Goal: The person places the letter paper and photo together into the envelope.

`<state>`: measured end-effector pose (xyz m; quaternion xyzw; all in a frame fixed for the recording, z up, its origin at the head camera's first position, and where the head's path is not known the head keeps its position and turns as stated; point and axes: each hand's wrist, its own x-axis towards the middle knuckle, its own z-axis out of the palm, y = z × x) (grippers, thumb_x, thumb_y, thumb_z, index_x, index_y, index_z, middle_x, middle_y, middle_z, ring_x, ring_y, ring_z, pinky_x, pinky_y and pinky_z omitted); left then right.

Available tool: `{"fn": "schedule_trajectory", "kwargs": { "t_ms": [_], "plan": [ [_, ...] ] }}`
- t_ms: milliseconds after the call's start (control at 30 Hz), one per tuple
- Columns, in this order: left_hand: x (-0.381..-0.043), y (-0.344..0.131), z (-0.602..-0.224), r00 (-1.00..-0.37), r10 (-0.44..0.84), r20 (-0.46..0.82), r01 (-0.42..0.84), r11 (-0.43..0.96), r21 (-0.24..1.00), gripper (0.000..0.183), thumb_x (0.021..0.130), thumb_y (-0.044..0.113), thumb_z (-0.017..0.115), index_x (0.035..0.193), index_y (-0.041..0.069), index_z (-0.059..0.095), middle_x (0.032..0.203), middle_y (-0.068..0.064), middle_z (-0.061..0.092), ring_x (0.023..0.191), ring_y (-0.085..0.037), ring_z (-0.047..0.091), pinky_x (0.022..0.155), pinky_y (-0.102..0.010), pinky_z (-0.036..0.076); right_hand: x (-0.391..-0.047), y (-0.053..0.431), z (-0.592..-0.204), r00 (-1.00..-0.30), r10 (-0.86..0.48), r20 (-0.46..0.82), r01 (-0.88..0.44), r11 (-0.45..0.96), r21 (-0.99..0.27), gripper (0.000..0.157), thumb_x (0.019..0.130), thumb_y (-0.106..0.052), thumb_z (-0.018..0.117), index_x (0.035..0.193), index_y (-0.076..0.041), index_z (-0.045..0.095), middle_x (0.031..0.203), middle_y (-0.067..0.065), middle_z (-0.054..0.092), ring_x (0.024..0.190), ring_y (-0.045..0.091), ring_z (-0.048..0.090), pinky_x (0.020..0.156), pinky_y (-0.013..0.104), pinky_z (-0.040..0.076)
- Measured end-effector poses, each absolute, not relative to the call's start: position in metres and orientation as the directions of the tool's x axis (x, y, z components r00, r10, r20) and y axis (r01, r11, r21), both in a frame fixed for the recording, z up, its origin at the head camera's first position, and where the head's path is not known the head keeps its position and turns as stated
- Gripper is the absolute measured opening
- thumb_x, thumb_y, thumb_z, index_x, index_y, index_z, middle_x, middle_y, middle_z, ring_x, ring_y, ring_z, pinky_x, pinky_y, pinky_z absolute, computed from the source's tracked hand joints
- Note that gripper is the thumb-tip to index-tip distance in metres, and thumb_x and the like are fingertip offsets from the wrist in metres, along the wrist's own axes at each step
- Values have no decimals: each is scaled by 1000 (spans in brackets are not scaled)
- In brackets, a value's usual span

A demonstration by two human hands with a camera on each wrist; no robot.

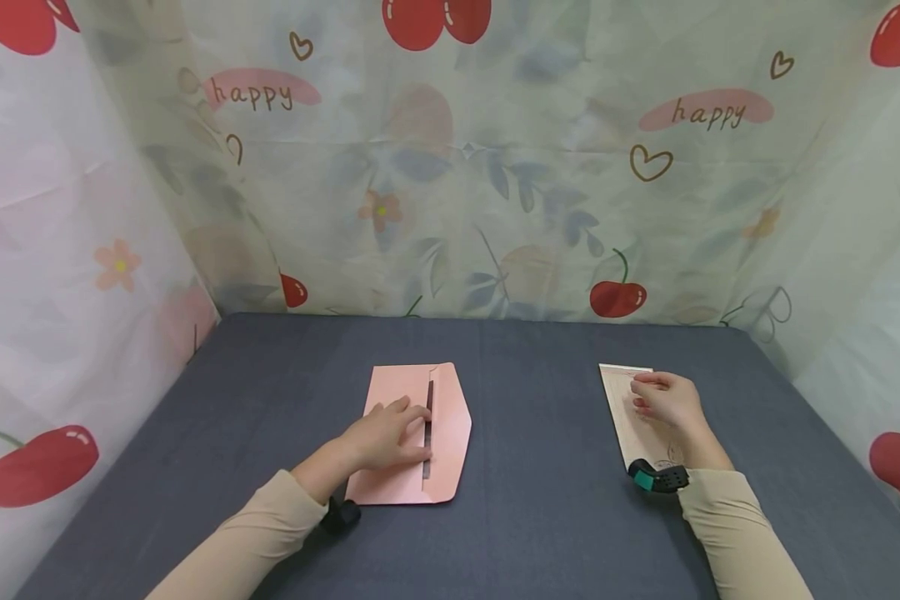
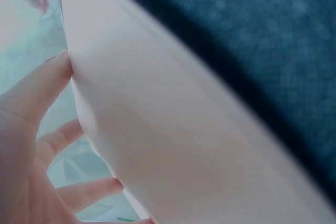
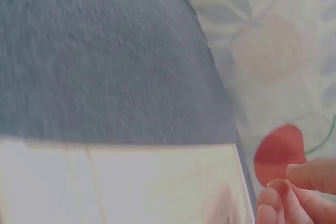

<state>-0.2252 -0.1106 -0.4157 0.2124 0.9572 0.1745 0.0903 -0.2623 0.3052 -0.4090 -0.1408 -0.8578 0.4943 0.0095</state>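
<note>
A pink envelope [image 1: 448, 433] lies on the dark table at centre-left, its pointed flap folded out to the right. A narrow dark slit runs along its opening. My left hand [image 1: 382, 435] rests over the envelope, thumb and spread fingers touching it near that slit; in the left wrist view the fingertips [image 2: 116, 183] meet the envelope's edge. Farther right lies a cream-coloured paper card [image 1: 621, 408] with faint lines and a small drawing. Above this card is my right hand [image 1: 675, 408], fingers loosely bent, with nothing visible between thumb and fingertips [image 3: 278, 188].
A dark grey cloth covers the table [image 1: 525, 467]. Patterned fabric curtains [image 1: 465, 208] with cherries and "happy" lettering stand behind and at both sides. Black bands [image 1: 656, 477] sit at both wrists.
</note>
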Motion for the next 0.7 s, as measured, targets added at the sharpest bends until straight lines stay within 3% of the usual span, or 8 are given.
{"fn": "schedule_trajectory", "kwargs": {
  "t_ms": [267,700],
  "plan": [
    [-223,-110,-413,-898,427,-107,360,852,380,48,82,44,67,122,22,54,143,-22,40,130,-40,43,109,-56,27,-260,318,-412,-915,390,-102,306,508,-805,41,89,-18,57,119,9,53,101,24,63,63,7,60,56,24,52],
    [-221,-111,-410,-887,453,-95,387,839,381,48,83,42,67,122,17,54,141,-25,40,129,-42,43,110,-58,26,-259,336,-419,-888,424,-179,410,552,-726,45,87,-16,59,122,10,50,116,30,52,86,28,57,56,23,43]
  ]
}}
